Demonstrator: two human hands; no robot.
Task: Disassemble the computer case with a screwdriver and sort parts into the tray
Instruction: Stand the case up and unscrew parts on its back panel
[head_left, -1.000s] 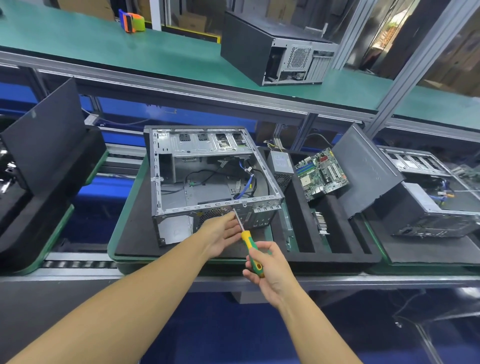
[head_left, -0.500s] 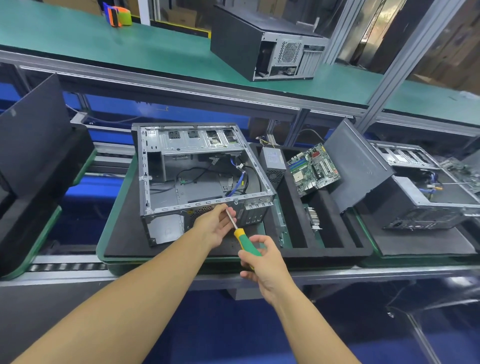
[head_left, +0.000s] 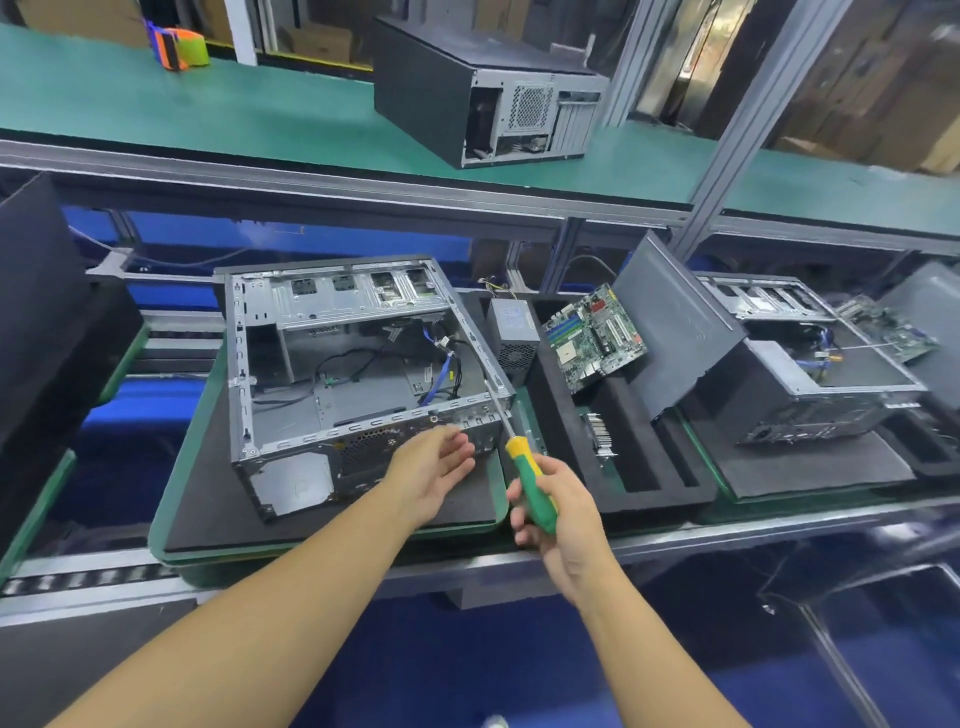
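An open grey computer case (head_left: 291, 374) lies on a black foam mat, its inside showing loose black and blue cables. My right hand (head_left: 563, 512) grips the green-and-yellow screwdriver (head_left: 527, 480), whose shaft points up and left along the case's near right corner. My left hand (head_left: 434, 467) hovers with relaxed fingers just in front of the case's near wall and holds nothing. To the right, the black foam tray (head_left: 670, 499) carries a power supply (head_left: 511, 332), a green motherboard (head_left: 595, 343), an expansion card (head_left: 600, 434) and a dark side panel (head_left: 675, 322).
A second opened case (head_left: 810, 384) sits further right on its own mat. A closed case (head_left: 483, 98) stands on the green upper shelf, near an orange-green tape roll (head_left: 179, 44). A black foam tray (head_left: 47, 332) stands at the left. The conveyor's metal rail runs along the near edge.
My left hand has let go of the screwdriver shaft and opened. My right hand has swung the screwdriver to the right, away from the case's near wall.
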